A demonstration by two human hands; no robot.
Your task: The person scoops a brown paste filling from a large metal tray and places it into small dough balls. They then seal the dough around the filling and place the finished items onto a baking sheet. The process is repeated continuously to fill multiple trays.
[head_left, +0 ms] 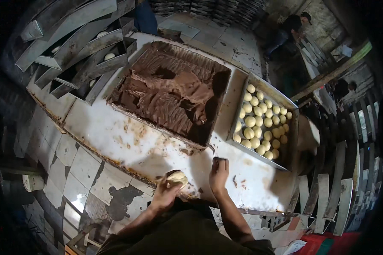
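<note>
My left hand (pixel 166 191) cups a pale round dough ball (pixel 177 177) over the near edge of the white worktable (pixel 115 131). My right hand (pixel 219 173) is closed on a small dark spoon-like tool (pixel 212 151) whose tip points toward the near corner of the large tray of brown chocolate filling (pixel 170 91). To the right sits a metal tray (pixel 285 104) holding several pale dough balls (pixel 259 123).
Empty and part-filled metal trays (pixel 85 55) are stacked at the left, more racks (pixel 344 170) stand at the right. A person (pixel 289 27) crouches at the far back on the tiled floor (pixel 72 170). Brown smears mark the tabletop.
</note>
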